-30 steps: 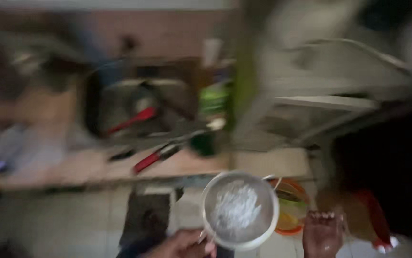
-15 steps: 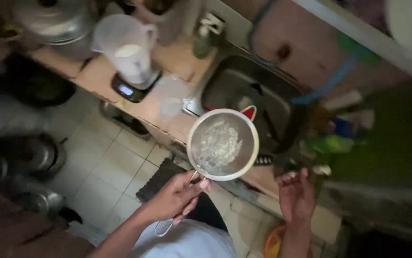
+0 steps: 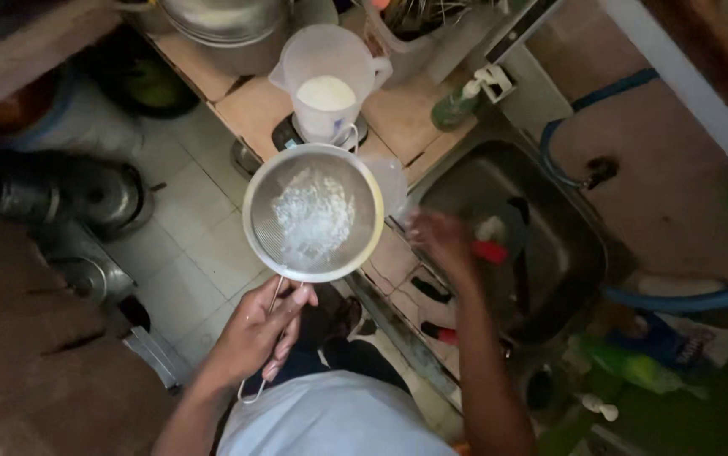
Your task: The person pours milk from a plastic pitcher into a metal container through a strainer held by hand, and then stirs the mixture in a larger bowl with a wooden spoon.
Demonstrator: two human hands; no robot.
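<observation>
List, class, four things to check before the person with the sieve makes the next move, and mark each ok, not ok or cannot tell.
1. Left hand grips the sieve handle: ok.
2. Sieve held level, white residue inside the mesh: ok.
3. Right hand free, over the sink edge: ok, though blurred.
4. Measuring jug upright on the counter: ok.
5. Whether the sieve drips: cannot tell.

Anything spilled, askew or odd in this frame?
No spill visible. The left hand holds the metal strainer level by its wire handle; the white clump stays inside the mesh. The measuring jug stands upright on the scale. The right hand, by the sink, is motion-blurred.
</observation>
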